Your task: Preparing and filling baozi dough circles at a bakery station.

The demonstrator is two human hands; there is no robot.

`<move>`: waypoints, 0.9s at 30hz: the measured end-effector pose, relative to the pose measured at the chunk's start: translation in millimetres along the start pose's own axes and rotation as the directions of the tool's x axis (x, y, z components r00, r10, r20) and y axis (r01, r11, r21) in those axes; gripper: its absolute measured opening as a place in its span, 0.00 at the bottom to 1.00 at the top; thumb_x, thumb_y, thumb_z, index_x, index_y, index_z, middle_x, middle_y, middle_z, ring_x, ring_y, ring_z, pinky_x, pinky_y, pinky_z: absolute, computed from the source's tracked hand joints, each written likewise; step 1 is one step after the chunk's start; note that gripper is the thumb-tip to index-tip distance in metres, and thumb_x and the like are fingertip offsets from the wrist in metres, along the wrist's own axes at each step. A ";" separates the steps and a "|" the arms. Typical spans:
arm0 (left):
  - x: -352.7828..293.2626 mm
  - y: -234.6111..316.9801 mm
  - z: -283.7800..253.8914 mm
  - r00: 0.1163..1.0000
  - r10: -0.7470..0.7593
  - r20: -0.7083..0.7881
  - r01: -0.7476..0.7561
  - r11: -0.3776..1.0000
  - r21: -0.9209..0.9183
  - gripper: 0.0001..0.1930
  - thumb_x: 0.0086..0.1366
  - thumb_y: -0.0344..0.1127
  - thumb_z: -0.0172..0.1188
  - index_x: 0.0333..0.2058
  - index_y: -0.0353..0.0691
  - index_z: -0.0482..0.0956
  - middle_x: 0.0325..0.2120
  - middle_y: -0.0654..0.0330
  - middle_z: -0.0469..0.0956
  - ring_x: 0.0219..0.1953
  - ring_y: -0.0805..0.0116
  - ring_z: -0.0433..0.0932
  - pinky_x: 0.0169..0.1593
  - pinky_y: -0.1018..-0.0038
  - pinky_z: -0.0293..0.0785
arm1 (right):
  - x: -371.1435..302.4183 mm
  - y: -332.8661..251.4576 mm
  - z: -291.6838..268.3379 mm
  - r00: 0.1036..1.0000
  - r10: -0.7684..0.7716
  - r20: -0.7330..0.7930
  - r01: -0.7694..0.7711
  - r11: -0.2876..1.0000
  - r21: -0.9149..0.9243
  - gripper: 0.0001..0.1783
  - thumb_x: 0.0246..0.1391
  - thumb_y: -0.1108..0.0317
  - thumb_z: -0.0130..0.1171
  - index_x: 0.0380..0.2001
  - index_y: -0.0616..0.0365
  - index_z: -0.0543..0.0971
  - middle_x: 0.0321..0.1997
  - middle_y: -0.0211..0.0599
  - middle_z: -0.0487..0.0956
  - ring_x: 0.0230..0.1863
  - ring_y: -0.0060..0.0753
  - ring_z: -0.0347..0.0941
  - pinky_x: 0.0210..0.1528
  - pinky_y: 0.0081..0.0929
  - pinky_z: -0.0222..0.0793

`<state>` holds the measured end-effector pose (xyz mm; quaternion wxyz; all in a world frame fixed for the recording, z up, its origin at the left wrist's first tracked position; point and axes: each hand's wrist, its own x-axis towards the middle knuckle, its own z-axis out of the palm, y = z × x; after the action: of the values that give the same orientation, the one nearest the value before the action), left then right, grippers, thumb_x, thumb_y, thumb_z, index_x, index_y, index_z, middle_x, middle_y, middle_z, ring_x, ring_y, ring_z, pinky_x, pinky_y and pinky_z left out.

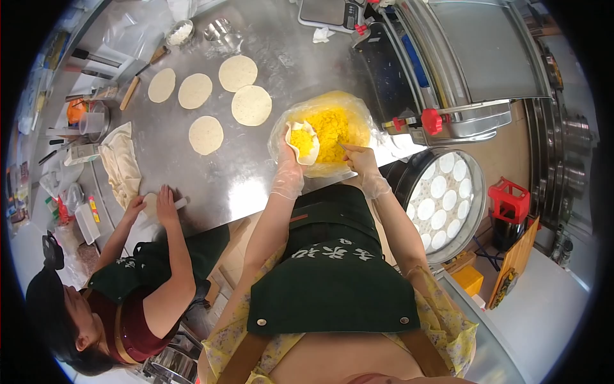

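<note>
My left hand [290, 168], in a clear thin glove, cups a dough wrapper [309, 153] with its edge curling up around yellow crumbly filling. Beneath and beside it is a plastic-lined container [360, 114] of the same yellow filling [334, 125]. My gloved right hand [362, 161] is closed at the container's right side, gripping a thin tool [342, 146] whose tip lies in the filling; the tool's kind is mostly hidden. Several flat dough rounds [251, 105] lie on the steel table [256, 166] to the left.
A co-worker's hands [153, 206] work dough with a rolling pin [181, 203] at left, beside a cream cloth [119, 163]. At right stand a round tray [414, 192] with white discs and a machine with red knobs [432, 121]. A scale [329, 13] sits at the back.
</note>
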<state>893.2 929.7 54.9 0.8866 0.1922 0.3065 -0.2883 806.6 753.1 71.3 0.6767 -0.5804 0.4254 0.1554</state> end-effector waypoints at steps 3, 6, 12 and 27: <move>0.2 -1.6 2.1 1.000 -0.003 -0.004 0.003 1.000 0.007 0.23 0.67 0.55 0.52 0.44 0.40 0.77 0.37 0.58 0.81 0.38 0.61 0.81 0.43 0.65 0.80 | -8.2 -6.2 -1.4 1.000 0.026 0.009 -0.027 0.993 0.116 0.18 0.59 0.79 0.50 0.53 0.72 0.74 0.25 0.33 0.74 0.15 0.13 0.57 0.16 0.13 0.48; -0.7 -2.1 6.6 0.999 -0.001 -0.039 0.002 1.000 0.019 0.23 0.67 0.55 0.52 0.46 0.40 0.76 0.38 0.58 0.81 0.40 0.61 0.80 0.45 0.65 0.79 | -13.7 -10.6 -0.5 0.999 0.040 -0.007 -0.039 0.990 0.133 0.19 0.58 0.80 0.49 0.53 0.70 0.76 0.26 0.32 0.74 0.15 0.13 0.56 0.16 0.13 0.48; -1.0 -8.3 19.8 0.994 0.015 -0.108 -0.009 0.998 0.061 0.25 0.68 0.56 0.50 0.51 0.40 0.73 0.46 0.57 0.78 0.47 0.60 0.78 0.52 0.64 0.76 | -43.9 -28.4 3.2 0.999 -0.041 -0.037 0.044 0.993 0.110 0.19 0.59 0.78 0.47 0.53 0.69 0.76 0.26 0.29 0.74 0.16 0.12 0.56 0.18 0.11 0.48; 15.5 -40.2 53.8 0.995 -0.056 -0.087 0.060 0.997 0.043 0.25 0.70 0.59 0.44 0.47 0.42 0.73 0.41 0.59 0.78 0.43 0.63 0.78 0.50 0.64 0.76 | -55.0 26.6 54.6 0.459 -0.876 0.146 0.398 0.057 -0.915 0.28 0.48 0.75 0.56 0.56 0.62 0.72 0.30 0.38 0.72 0.19 0.36 0.74 0.18 0.32 0.71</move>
<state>901.3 865.2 77.9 0.8594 0.2153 0.3430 -0.3122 777.0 826.1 93.6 0.1429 -0.9759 0.1043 -0.1279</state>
